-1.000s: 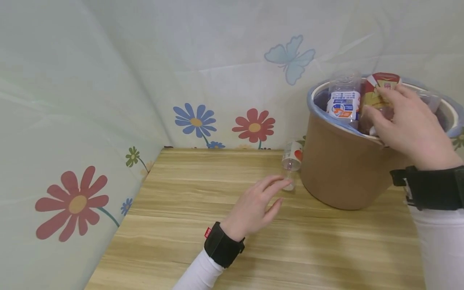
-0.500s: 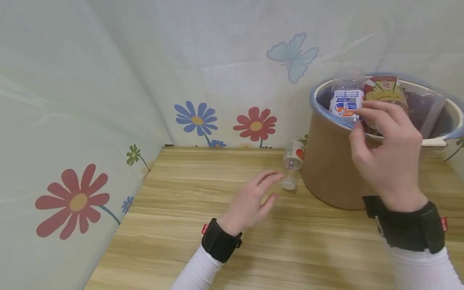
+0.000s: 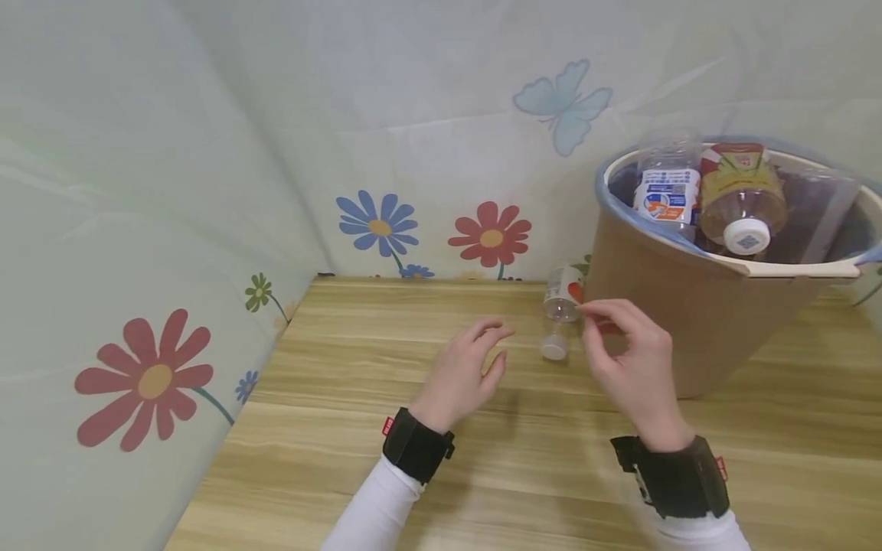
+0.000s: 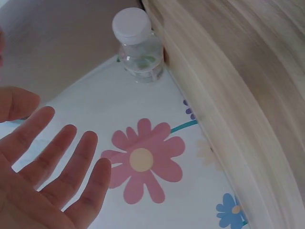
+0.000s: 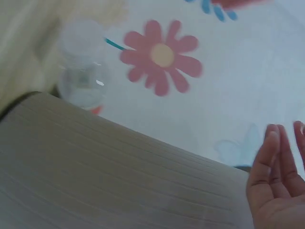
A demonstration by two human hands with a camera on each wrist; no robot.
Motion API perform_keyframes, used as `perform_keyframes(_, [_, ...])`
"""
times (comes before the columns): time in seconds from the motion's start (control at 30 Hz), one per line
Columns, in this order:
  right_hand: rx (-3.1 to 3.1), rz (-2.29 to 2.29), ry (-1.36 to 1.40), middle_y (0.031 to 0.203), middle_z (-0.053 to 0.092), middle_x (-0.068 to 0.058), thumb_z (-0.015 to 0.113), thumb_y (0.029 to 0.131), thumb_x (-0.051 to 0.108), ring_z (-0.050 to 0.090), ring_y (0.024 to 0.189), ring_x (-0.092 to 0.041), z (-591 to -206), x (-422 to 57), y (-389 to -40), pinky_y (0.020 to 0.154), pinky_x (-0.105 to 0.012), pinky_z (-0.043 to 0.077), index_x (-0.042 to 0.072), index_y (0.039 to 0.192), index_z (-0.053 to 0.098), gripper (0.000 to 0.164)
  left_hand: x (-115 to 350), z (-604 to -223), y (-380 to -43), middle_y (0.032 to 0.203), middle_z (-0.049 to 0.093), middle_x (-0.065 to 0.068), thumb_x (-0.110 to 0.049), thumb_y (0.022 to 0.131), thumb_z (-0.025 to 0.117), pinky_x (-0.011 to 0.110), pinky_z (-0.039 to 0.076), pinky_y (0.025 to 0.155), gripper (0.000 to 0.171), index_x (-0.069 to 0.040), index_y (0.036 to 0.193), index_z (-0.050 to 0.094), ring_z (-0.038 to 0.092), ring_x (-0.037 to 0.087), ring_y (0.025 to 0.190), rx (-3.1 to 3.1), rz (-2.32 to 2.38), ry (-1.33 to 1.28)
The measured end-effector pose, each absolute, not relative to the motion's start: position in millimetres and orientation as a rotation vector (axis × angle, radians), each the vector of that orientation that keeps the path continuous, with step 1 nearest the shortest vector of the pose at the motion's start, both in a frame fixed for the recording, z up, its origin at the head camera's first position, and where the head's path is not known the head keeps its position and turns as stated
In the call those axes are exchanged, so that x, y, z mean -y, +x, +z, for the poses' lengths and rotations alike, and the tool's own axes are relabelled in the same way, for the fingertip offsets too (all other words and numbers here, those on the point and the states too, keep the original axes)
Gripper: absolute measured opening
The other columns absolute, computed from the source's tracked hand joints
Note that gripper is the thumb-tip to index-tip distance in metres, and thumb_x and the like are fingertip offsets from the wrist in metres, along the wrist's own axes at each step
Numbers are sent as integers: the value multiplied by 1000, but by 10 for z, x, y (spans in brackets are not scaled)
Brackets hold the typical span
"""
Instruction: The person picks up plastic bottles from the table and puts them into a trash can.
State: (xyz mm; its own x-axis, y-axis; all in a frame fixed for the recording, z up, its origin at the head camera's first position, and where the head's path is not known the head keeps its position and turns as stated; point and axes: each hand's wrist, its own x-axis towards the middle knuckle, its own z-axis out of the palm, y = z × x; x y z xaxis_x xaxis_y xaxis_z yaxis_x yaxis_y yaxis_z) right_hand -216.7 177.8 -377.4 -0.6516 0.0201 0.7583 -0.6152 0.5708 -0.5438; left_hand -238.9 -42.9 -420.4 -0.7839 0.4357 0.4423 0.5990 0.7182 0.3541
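A small clear bottle (image 3: 561,308) with a white cap lies on the wood-patterned table, beside the brown bin. In the head view my left hand (image 3: 460,375) hovers left of its cap, apart from it. The left wrist view shows that hand's spread fingers (image 4: 71,171) with nothing in them, and the bottle (image 4: 139,52) beyond. On the bottle's other side is my right hand (image 3: 632,371), in front of the bin, its fingers loosely bent and holding nothing. Whether its fingertips touch the bottle is unclear in the head view; the right wrist view shows the bottle (image 5: 83,71) apart from the fingers (image 5: 262,167).
The brown bin (image 3: 648,306) has a pale rim and a blue liner. Inside it sit a bottle with a blue-orange label (image 3: 667,199), a white-capped bottle with a red-yellow label (image 3: 744,187) and a clear plastic piece (image 3: 827,207). A flowered sheet (image 3: 427,138) hangs behind the table (image 3: 331,344).
My right hand has left the red-yellow bottle in the bin and come down and left toward the small bottle. My left hand has drawn back slightly from that bottle's cap.
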Motion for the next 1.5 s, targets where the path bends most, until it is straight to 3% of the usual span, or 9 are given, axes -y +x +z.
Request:
perform_keyframes(0.17, [2252, 1061, 400, 101, 72, -13, 62, 90, -2, 63, 84, -6, -4008, -1756, -2234, 74, -5, 48, -1, 107, 72, 20, 434, -4248, -2419, 135, 64, 8, -18, 100, 59, 37, 54, 104, 34, -12, 134, 63, 62, 22, 125, 2654, -662, -751])
perform_keyframes(0.27, [2338, 1063, 347, 106, 72, -14, 61, 90, 0, 67, 85, -24, -4087, -1744, -2253, 75, -22, 55, 0, 111, 72, 23, 438, -4261, -2417, 133, 65, 7, -20, 100, 59, 37, 54, 103, 34, -11, 133, 64, 62, 21, 123, 2702, -651, -734])
perform_keyframes(0.4, [2428, 1081, 302, 115, 68, -19, 61, 90, 2, 68, 91, -36, -4152, -1737, -2272, 81, -48, 55, 0, 117, 70, 28, 444, -4280, -2415, 131, 66, 5, -22, 100, 60, 36, 55, 102, 34, -12, 132, 64, 64, 20, 120, 2773, -636, -712])
perform_keyframes(0.67, [2609, 999, 331, 134, 53, -29, 62, 90, 6, 58, 115, -47, -4335, -1712, -2350, 93, -63, 50, -3, 128, 62, 40, 468, -4293, -2420, 133, 65, 5, -25, 101, 60, 37, 55, 103, 35, -13, 134, 63, 64, 22, 120, 2836, -640, -687])
perform_keyframes(0.8, [2670, 956, 384, 144, 45, -31, 64, 88, 7, 47, 130, -50, -4413, -1678, -2376, 105, -67, 43, -3, 131, 59, 44, 487, -4272, -2416, 134, 64, 5, -26, 101, 59, 38, 55, 102, 36, -14, 134, 63, 64, 22, 120, 2853, -635, -673])
perform_keyframes(1.03, [2731, 853, 535, 157, 37, -28, 66, 87, 5, 38, 139, -54, -4515, -1646, -2414, 113, -70, 34, -3, 133, 59, 48, 514, -4238, -2415, 134, 65, 5, -26, 101, 59, 38, 55, 102, 35, -15, 134, 63, 64, 22, 121, 2881, -639, -685])
perform_keyframes(1.27, [2827, 811, 516, 163, 29, -25, 66, 86, 7, 26, 144, -62, -4573, -1657, -2420, 102, -85, 27, 0, 135, 59, 50, 524, -4229, -2414, 135, 65, 4, -26, 101, 59, 38, 55, 103, 35, -15, 134, 63, 64, 21, 123, 2891, -637, -688])
perform_keyframes(1.5, [2849, 801, 610, 151, 41, -35, 67, 87, 6, 44, 136, -55, -4576, -1664, -2424, 112, -67, 38, -6, 132, 58, 48, 551, -4211, -2420, 137, 63, 5, -28, 102, 58, 38, 54, 105, 36, -15, 136, 62, 62, 22, 125, 2911, -651, -671])
